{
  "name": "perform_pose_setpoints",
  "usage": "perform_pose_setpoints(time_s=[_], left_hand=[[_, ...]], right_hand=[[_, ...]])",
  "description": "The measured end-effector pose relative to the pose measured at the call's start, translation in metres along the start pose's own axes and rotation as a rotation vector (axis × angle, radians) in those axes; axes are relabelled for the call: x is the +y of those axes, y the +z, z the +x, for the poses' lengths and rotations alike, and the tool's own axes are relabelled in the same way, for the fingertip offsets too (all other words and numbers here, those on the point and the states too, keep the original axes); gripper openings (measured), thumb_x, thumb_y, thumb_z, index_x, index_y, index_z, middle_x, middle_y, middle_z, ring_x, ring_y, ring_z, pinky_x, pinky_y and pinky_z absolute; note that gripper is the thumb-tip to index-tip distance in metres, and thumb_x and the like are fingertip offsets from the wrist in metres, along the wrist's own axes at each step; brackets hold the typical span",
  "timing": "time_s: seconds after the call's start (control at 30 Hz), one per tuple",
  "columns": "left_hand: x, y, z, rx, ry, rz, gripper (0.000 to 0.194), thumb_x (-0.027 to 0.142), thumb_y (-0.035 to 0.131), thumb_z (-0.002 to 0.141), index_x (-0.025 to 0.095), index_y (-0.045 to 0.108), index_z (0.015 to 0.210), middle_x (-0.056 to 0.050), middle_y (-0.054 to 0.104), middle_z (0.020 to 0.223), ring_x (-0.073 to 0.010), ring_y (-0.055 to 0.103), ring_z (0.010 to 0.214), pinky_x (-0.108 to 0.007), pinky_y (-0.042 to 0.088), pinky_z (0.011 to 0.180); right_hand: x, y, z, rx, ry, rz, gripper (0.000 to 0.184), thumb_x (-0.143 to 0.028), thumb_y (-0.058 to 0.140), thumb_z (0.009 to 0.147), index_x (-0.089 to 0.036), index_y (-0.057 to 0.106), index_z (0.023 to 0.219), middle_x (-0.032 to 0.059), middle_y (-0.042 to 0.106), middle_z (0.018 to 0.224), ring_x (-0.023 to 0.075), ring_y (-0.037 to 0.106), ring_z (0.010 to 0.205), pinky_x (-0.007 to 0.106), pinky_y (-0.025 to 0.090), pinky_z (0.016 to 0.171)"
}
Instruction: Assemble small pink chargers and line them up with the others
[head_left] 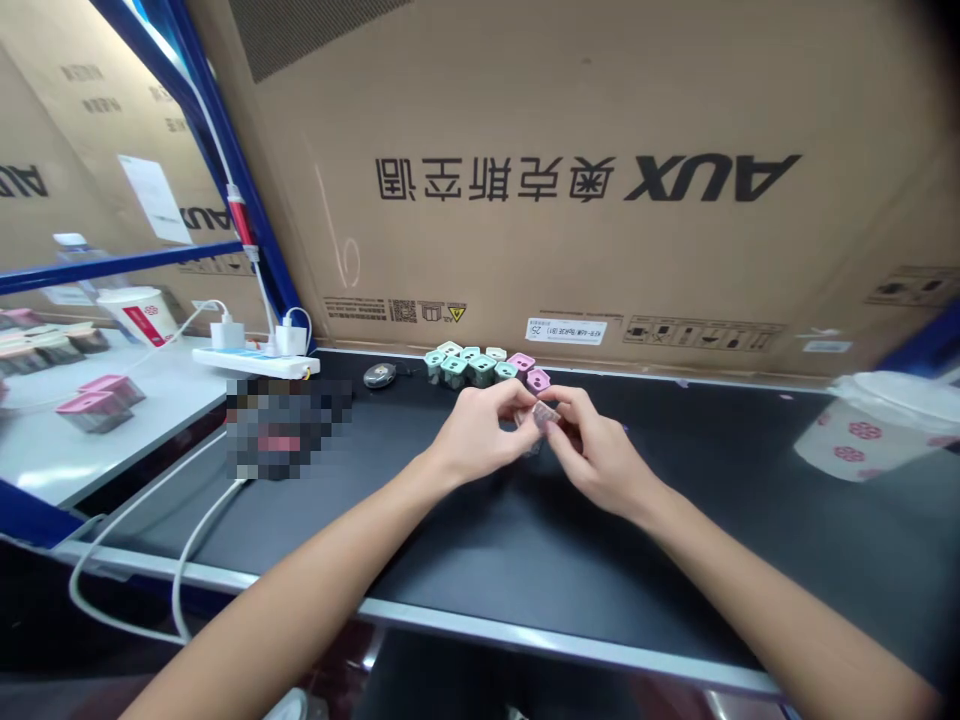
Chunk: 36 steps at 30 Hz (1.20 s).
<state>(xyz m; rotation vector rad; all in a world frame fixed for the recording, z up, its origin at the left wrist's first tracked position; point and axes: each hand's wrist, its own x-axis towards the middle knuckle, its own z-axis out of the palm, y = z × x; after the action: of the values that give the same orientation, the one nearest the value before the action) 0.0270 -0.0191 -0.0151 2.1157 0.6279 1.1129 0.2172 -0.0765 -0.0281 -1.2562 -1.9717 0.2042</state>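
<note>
Head view: L hand (pixel 480 432) & R hand (pixel 598 450) meet over black table (pixel 450 560), fingertips of both pinching small pinkish pc (pixel 547 412) btwn them; its details blurred. Cup (pixel 855 432) well off to R. Just past hands, pink tubs (pixel 538 379) w/ mint tubs (pixel 454 367); dark disc (pixel 379 375) to L, pwr strip (pixel 300 367) farther L. AUX box (pixel 585 100) behind, print upside down.
</note>
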Motion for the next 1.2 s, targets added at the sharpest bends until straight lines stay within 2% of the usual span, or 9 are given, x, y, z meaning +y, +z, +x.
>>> perform_pose_setpoints(time_s=[0.23, 0.47, 0.63, 1.0, 1.2], left_hand=[[0.005, -0.004, 0.000, -0.043, -0.008, 0.119, 0.014, 0.030, 0.066, 0.089, 0.017, 0.065, 0.085, -0.002, 0.073, 0.078, -0.0134, 0.067, 0.068, -0.023, 0.053, 0.065], [0.008, -0.004, 0.001, -0.027, -0.002, 0.125, 0.012, 0.029, 0.066, 0.086, 0.017, 0.066, 0.082, -0.002, 0.072, 0.075, -0.0137, 0.064, 0.066, -0.024, 0.052, 0.064], [0.008, -0.005, 0.001, -0.023, -0.019, 0.110, 0.009, 0.025, 0.065, 0.083, 0.017, 0.068, 0.085, -0.002, 0.072, 0.077, -0.0139, 0.064, 0.067, -0.026, 0.052, 0.065], [0.008, -0.008, 0.005, -0.071, -0.058, 0.094, 0.007, 0.024, 0.067, 0.080, 0.017, 0.068, 0.081, -0.002, 0.070, 0.073, -0.0150, 0.063, 0.067, -0.025, 0.051, 0.064], [0.008, -0.009, 0.006, -0.075, -0.031, 0.125, 0.006, 0.024, 0.067, 0.080, 0.018, 0.068, 0.080, -0.002, 0.070, 0.073, -0.0152, 0.061, 0.065, -0.027, 0.050, 0.062]], right_hand=[[-0.001, 0.002, -0.001, 0.006, -0.041, -0.046, 0.026, -0.023, 0.050, 0.101, -0.024, 0.048, 0.127, -0.0002, 0.070, 0.086, 0.0160, 0.066, 0.065, 0.026, 0.049, 0.061], [-0.002, 0.002, 0.000, 0.100, -0.230, -0.170, 0.031, -0.016, 0.048, 0.100, -0.023, 0.051, 0.130, 0.0039, 0.075, 0.097, 0.0175, 0.072, 0.075, 0.028, 0.055, 0.066], [0.001, 0.003, 0.002, 0.112, -0.302, -0.200, 0.035, -0.013, 0.048, 0.098, -0.022, 0.052, 0.132, 0.0066, 0.075, 0.105, 0.0186, 0.074, 0.083, 0.029, 0.058, 0.071], [0.007, 0.001, 0.003, 0.052, -0.330, -0.238, 0.035, -0.012, 0.045, 0.098, -0.023, 0.051, 0.131, 0.0053, 0.074, 0.101, 0.0190, 0.072, 0.081, 0.031, 0.057, 0.072], [0.010, -0.002, 0.004, 0.014, -0.316, -0.229, 0.032, -0.013, 0.044, 0.099, -0.023, 0.050, 0.129, 0.0073, 0.074, 0.103, 0.0204, 0.073, 0.084, 0.032, 0.058, 0.074]])
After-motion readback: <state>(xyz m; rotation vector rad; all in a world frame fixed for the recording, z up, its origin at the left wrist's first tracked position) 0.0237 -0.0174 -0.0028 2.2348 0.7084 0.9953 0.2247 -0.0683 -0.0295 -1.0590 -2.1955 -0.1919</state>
